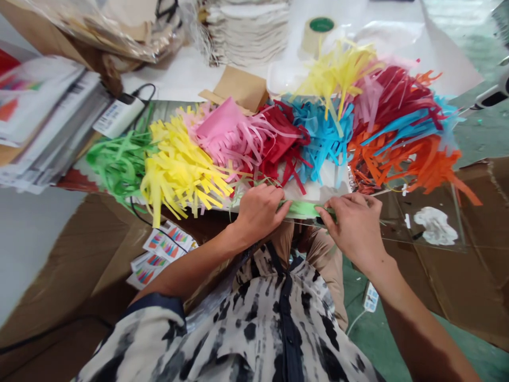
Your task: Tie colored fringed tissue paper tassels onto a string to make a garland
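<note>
A light green strip of tissue paper (303, 208) lies stretched at the table's front edge. My left hand (260, 208) is closed on its left end, and my right hand (353, 220) pinches its right end. Just beyond my hands run fringed tissue tassels: a green bunch (119, 159), a yellow bunch (178, 164), a pink bunch (230, 132), a red bunch (280, 138) and a blue bunch (324, 132). An orange bunch (417, 159) sits to the right of my right hand.
Stacked printed packets (51, 127) fill the left side. At the back are a stack of white bundles (246, 32) and a tape roll (318, 34). A glue gun (491, 95) shows at the right edge. A crumpled white tissue (436, 225) lies right. Printed cards (163, 252) are below the table.
</note>
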Action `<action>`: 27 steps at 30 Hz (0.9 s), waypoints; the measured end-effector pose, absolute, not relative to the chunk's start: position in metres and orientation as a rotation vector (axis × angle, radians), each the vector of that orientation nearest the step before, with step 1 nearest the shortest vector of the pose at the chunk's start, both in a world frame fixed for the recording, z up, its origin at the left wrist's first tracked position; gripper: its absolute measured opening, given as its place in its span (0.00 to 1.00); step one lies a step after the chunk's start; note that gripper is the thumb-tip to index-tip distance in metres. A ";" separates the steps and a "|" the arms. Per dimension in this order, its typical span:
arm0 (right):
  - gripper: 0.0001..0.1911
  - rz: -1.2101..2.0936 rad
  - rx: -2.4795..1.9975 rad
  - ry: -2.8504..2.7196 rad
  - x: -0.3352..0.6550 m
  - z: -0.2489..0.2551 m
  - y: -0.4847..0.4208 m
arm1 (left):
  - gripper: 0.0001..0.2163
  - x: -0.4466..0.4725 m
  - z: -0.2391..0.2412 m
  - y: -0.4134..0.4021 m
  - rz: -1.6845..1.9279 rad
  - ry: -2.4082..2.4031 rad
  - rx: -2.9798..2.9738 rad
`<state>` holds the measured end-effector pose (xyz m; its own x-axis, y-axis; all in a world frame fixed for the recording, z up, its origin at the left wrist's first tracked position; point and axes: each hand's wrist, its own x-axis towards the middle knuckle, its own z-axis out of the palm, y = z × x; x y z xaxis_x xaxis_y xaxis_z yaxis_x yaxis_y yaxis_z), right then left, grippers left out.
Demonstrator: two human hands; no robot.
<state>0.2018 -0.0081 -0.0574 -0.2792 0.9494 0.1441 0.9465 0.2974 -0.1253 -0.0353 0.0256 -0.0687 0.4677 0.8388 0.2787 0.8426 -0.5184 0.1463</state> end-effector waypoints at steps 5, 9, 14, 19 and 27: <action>0.16 -0.068 -1.780 -2.395 0.200 -0.058 -0.006 | 0.10 -0.031 -0.065 0.023 -0.450 -1.499 -2.631; 0.10 -0.337 -1.769 -2.312 0.208 -0.058 -0.012 | 0.09 -0.028 -0.065 0.021 -0.606 -1.195 -2.634; 0.17 -0.445 -1.611 -2.162 0.212 -0.061 -0.034 | 0.09 -0.025 -0.068 0.025 -0.582 -0.776 -2.746; 0.19 -0.278 -1.431 -2.345 0.200 -0.071 -0.052 | 0.11 -0.032 -0.069 0.025 -0.536 -0.718 -2.793; 0.11 -0.187 -1.454 -2.287 0.206 -0.066 -0.041 | 0.09 -0.097 -0.052 0.031 -0.555 -1.127 -2.763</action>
<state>0.2064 -0.0412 -0.0657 -0.3636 0.8327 0.4177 0.8893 0.4437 -0.1103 -0.0973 0.0310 -0.0517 0.6583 0.6549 0.3710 0.6936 -0.7193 0.0391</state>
